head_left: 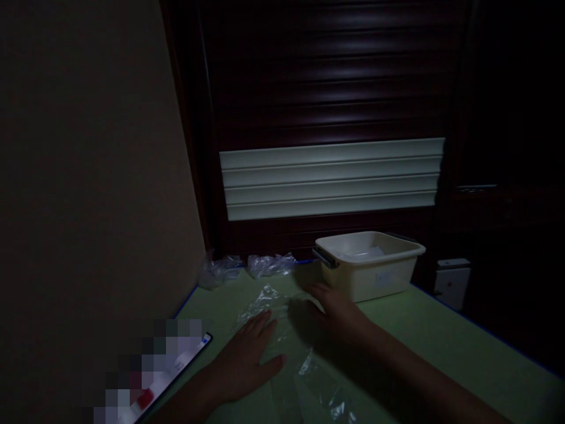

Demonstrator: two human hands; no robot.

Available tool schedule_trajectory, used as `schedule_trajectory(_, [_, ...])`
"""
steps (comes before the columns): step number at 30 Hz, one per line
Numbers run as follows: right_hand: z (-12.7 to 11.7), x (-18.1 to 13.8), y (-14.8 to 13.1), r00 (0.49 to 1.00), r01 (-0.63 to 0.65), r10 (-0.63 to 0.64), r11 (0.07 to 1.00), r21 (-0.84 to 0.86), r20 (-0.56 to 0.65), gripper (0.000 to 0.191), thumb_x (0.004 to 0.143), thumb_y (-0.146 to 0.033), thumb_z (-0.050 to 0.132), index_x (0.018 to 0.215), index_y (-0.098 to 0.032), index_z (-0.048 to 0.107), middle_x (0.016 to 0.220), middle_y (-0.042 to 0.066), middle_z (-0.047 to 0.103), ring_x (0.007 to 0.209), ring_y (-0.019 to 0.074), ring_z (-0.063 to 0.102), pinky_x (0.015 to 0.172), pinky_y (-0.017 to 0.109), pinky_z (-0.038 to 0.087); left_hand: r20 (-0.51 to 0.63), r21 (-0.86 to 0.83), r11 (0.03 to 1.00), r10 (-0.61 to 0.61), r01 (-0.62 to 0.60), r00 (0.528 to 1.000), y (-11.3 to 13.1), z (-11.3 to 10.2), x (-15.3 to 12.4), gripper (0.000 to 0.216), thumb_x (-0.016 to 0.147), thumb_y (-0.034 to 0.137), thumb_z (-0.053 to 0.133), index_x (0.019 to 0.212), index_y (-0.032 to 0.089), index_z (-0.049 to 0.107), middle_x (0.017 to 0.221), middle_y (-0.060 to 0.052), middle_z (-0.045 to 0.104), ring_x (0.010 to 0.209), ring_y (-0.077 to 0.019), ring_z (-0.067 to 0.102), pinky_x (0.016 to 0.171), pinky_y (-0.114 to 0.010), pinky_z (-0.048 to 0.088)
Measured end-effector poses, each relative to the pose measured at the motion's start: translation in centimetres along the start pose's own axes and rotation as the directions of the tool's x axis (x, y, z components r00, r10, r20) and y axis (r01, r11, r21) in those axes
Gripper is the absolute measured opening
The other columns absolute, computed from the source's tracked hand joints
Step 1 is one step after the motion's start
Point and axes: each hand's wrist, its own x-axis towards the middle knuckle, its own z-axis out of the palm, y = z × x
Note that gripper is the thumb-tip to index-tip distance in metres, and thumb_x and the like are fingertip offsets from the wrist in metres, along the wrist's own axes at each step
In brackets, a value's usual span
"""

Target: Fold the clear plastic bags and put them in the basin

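A clear plastic bag lies spread on the green tabletop in front of me. On its left side rests my left hand, open, palm down, with the thumb held away from the fingers. My right hand is over the bag's right side, near the cream bin. Its fingers point left and are apart from the thumb, and nothing shows in them. Whether the right hand touches the plastic I cannot tell in the dim light.
A cream plastic bin with dark handles stands at the back right, clear plastic inside. Crumpled plastic bags lie along the back edge by the wall. A lit screen, partly blurred, is at the left. A white box stands beyond the table.
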Motion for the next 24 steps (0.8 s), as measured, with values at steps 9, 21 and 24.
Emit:
schedule_trajectory(9, [4.4, 1.2, -0.7, 0.972, 0.186, -0.191, 0.981, 0.05, 0.138, 0.062, 0.092, -0.049, 0.038, 0.139, -0.01, 0.04, 0.147, 0.019, 0.033, 0.137, 0.0277, 0.027, 0.11, 0.044, 0.021, -0.021, 0.01, 1.0, 0.025, -0.025, 0.999, 0.1, 0.2, 0.2, 0.064, 0.09, 0.05, 0.046, 0.141, 0.013, 0.036, 0.149, -0.015, 0.026, 0.138, -0.03, 0.02, 0.111, -0.049, 0.018])
schedule_trajectory(21, [4.2, 1.5, 4.3, 0.986, -0.069, 0.081, 0.994, -0.085, 0.147, 0.08, 0.09, -0.063, 0.02, 0.143, -0.004, 0.031, 0.148, 0.022, 0.028, 0.137, 0.0338, 0.023, 0.109, 0.047, 0.02, 0.038, 0.07, 0.996, -0.057, 0.054, 0.998, 0.5, -0.3, 0.2, 0.071, 0.091, 0.057, 0.041, 0.144, 0.011, 0.03, 0.152, -0.016, 0.016, 0.14, -0.0302, 0.01, 0.112, -0.049, 0.013])
schedule_trajectory(24, [4.4, 1.3, 4.2, 0.993, -0.054, 0.063, 0.995, -0.089, 0.099, 0.075, 0.092, -0.058, 0.022, 0.141, -0.002, 0.034, 0.146, 0.023, 0.033, 0.135, 0.0324, 0.028, 0.108, 0.046, 0.022, 0.006, 0.067, 0.997, -0.032, 0.031, 0.999, 0.5, -0.4, 0.0, 0.069, 0.092, 0.057, 0.038, 0.143, 0.011, 0.031, 0.152, -0.016, 0.014, 0.14, -0.03, 0.007, 0.112, -0.051, 0.011])
